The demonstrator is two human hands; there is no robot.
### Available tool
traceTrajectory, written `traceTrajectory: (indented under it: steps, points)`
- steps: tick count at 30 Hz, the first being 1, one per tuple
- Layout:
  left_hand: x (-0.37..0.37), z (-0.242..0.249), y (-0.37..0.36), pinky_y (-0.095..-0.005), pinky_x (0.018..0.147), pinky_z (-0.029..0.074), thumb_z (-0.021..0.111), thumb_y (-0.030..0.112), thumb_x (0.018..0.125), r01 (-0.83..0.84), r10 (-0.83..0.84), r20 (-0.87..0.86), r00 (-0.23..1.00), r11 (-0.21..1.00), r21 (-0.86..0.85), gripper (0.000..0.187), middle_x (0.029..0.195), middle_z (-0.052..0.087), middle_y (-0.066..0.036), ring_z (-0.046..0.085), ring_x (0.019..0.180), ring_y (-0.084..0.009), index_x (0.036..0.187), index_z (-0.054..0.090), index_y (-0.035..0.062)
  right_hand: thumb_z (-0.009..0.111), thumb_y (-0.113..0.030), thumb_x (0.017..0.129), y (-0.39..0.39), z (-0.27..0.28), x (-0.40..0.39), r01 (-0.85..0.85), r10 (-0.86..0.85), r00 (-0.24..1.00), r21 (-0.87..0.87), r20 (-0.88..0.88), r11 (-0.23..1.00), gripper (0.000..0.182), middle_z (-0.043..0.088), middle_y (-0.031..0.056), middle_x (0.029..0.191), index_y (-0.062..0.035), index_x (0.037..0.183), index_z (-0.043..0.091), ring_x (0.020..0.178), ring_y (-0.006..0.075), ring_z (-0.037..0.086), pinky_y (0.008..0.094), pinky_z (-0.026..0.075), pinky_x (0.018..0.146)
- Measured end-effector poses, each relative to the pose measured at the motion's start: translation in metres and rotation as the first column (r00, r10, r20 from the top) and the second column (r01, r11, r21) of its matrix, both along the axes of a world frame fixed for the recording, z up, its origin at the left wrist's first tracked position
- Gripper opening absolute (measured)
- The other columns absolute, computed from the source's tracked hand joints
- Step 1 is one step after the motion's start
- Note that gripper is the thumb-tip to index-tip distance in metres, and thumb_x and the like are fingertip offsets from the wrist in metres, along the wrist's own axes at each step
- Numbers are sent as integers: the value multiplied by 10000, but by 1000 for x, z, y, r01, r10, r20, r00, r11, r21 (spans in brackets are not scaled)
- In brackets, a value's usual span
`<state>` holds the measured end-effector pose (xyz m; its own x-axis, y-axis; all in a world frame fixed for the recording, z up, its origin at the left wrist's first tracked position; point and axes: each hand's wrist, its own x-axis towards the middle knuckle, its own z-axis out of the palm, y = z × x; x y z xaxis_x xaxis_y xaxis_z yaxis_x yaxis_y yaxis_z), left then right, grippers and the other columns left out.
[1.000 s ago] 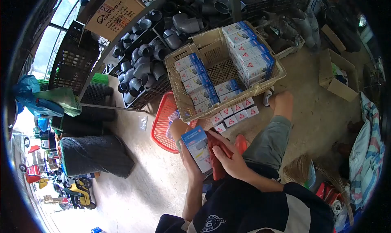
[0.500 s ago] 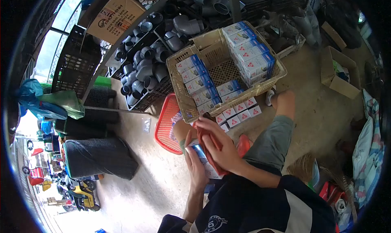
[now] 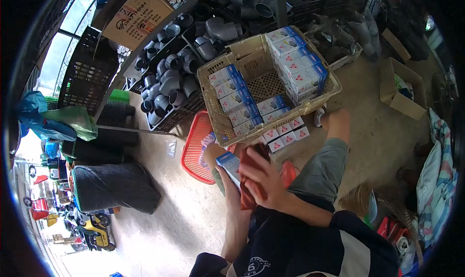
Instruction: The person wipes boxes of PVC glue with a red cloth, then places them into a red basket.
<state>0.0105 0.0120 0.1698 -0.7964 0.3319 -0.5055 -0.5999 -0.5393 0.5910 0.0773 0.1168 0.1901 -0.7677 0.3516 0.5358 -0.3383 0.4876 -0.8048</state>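
My left hand (image 3: 231,187) holds a white and blue carton (image 3: 229,163) up in front of my lap. My right hand (image 3: 263,177) presses a red cloth (image 3: 248,192) against the carton's right face. Just beyond them a beige plastic basket (image 3: 329,85) holds rows of the same blue and white cartons (image 3: 235,100). More small cartons (image 3: 286,132) lie on the floor under the basket's near edge. My knee (image 3: 337,122) rests beside them.
A red mesh basket (image 3: 195,148) lies on the concrete floor to the left. Black crates of grey pipe fittings (image 3: 169,78) stand behind. A rolled black mat (image 3: 114,185) lies at left, an open cardboard box (image 3: 399,90) at right, a broom (image 3: 361,202) near my right side.
The carton went from showing its broad face to edge-on in my left hand. My right hand and the red cloth moved up over the carton, then settled against its side.
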Motion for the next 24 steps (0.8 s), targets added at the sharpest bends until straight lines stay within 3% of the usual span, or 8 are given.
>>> traceTrajectory:
  steps: [2, 7, 11, 14, 17, 18, 21, 24]
  points:
    - [-5, 16, -2, -425, 970, 540, 342, 574, 1023, 25, -16, 111, 994, 996, -81, 631, 1322, 567, -170, 621, 1139, -311, 1501, 291, 165, 736, -122, 809, -1, 4, 5, -92, 92, 996, 87, 11, 992, 521, 458, 137, 1464, -183, 1310, 604, 1265, 474, 450, 578, 367, 1074]
    - [-26, 9, -20, -415, 863, 583, 326, 602, 1014, 209, -216, -25, 976, 903, 374, 637, 1208, 619, -173, 659, 1040, -304, 1427, 386, 121, 786, -127, 730, 5, -2, 7, -259, 269, 963, 226, -12, 939, 579, 547, 42, 1396, -186, 1286, 637, 1225, 373, 527, 552, 398, 1058]
    - [-20, -7, -21, -433, 863, 571, 332, 568, 1027, -13, 2, 116, 993, 995, 95, 571, 1139, 629, -121, 642, 1030, -284, 1378, 427, 128, 753, -180, 781, 17, -10, 18, -327, 312, 945, 317, 101, 890, 563, 497, 27, 1445, -200, 1324, 606, 1324, 369, 453, 539, 356, 1128]
    - [-16, -42, -30, -444, 897, 538, 407, 507, 1025, -121, 99, 180, 979, 986, 115, 504, 1087, 655, -136, 634, 970, -285, 1231, 566, 74, 725, -134, 803, 19, 5, 24, -292, 272, 956, 239, 112, 926, 497, 558, 42, 1369, -158, 1288, 619, 1208, 365, 540, 528, 409, 1076]
    - [-18, 0, -24, -392, 880, 535, 392, 409, 1062, -236, 66, 344, 937, 845, 480, 409, 1038, 652, -130, 613, 990, -248, 1193, 583, 72, 675, -106, 859, 36, 4, 36, -283, 258, 955, 187, 148, 941, 396, 622, 79, 1268, -75, 1250, 619, 1092, 301, 611, 461, 464, 1010]
    - [-21, 1, -28, -382, 876, 534, 391, 385, 1069, -317, 57, 415, 908, 742, 591, 389, 1027, 651, -129, 609, 994, -241, 1190, 583, 70, 646, -110, 887, 39, -1, 42, -259, 273, 948, -102, 164, 961, 359, 632, 87, 1247, -52, 1240, 616, 1075, 280, 618, 438, 470, 995]
    - [-15, 25, -26, -380, 856, 534, 442, 349, 1058, -112, 82, 128, 988, 961, 253, 365, 1033, 650, -116, 624, 967, -249, 1229, 561, 50, 511, -143, 995, 40, -5, 47, -16, 274, 944, -807, 182, 590, 306, 629, 132, 1258, 35, 1230, 591, 1131, 207, 595, 346, 455, 991]
    - [2, 8, -26, -362, 874, 524, 514, 405, 1022, -21, -84, -195, 977, 877, -479, 442, 1100, 647, -109, 630, 1003, -219, 1246, 543, 24, 504, -142, 993, 52, 19, 28, -158, 256, 966, -697, 39, 700, 324, 614, 146, 1296, 30, 1257, 582, 1219, 232, 563, 359, 417, 1042]
